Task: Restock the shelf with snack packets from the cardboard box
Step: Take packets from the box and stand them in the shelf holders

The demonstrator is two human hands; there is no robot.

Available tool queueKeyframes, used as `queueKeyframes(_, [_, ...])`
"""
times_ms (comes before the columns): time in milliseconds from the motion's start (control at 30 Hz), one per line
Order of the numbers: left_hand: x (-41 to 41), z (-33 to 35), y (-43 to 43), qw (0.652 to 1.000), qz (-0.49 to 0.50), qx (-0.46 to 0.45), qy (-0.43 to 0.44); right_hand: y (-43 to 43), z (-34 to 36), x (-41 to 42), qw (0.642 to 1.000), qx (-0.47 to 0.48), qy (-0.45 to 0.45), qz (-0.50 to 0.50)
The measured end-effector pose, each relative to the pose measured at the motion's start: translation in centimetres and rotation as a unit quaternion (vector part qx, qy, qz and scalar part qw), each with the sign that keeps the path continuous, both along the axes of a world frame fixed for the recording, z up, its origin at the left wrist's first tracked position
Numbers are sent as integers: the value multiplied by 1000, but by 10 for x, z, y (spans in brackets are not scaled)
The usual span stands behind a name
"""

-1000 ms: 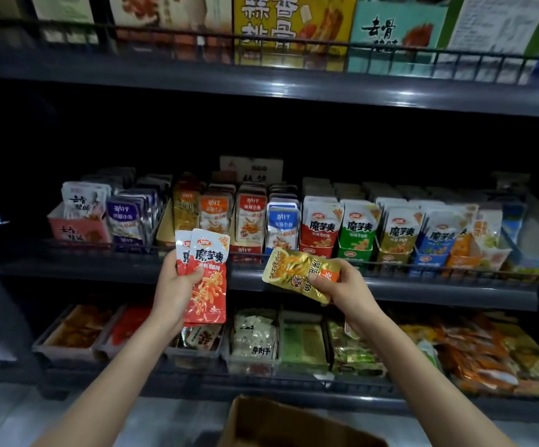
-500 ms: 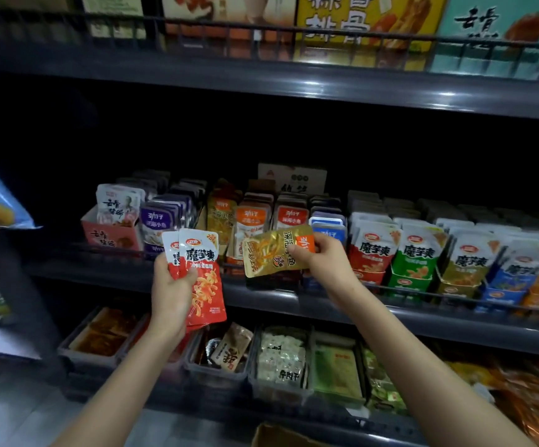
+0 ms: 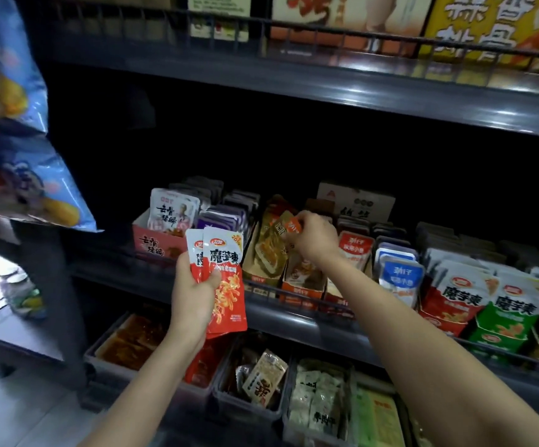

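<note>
"Gold packet [image 3: 273,245] up at the middle shelf [image 3: 310,321], pinched by its orange top corner in the right hand [image 3: 315,238], thumb and fingertips clamped on it!"

"Which way does it lie from that grip?"

"Down and left of the hand. The long axis runs on a slant: top corner high and right at the fingers, bottom edge low and left, nearer us. It's over the display tray [image 3: 258,279] that carries the same gold packs."

"So it points into the tray?"

"Bottom end leads, I'd say, printed face turned our way. I can't tell if it's touching the packs underneath."

"And the other hand?"

"Left hand [image 3: 193,296] sits lower, nearer and to the left, wrapped round a fan of red packets [image 3: 227,285]. They're upright, long axis vertical. The matching red row [image 3: 452,298] is well to the right on the same shelf."

"Next move?"

"My guess: tip the gold one more upright and slide it down among its fellows. The right hand is on the spot. The cardboard box isn't in view."
</note>
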State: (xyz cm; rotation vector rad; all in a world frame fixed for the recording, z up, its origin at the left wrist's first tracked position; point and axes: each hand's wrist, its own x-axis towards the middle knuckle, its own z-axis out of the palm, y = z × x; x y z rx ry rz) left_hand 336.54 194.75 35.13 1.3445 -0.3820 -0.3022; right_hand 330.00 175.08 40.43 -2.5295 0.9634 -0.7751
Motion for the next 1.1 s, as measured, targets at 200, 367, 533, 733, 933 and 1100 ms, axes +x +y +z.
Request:
queueKeyframes(200, [7,-8,-1,1000,-8,-11,9,-12,-9,26,993,-98,72,-8])
queueKeyframes(367, [9,-13,-2,1000,-18,-11,15,-19,-8,35,972,-214,98,5])
queueKeyframes(533, [9,-15,-2,999,-22,-15,27,-24,-7,37,962,-249,108,-3])
queueKeyframes(733, [5,-15,-3,999,-34,-16,24,-20,-11,39,961,-250,118,-14])
queueKeyframes(933, [-1,-13,-3,998,-56,-26,32,-13,-2,29,966,-233,109,-21])
queueKeyframes(1100, [-9,-7,-2,995,-88,-38,30,17,1,-10,986,-145,-70,32])
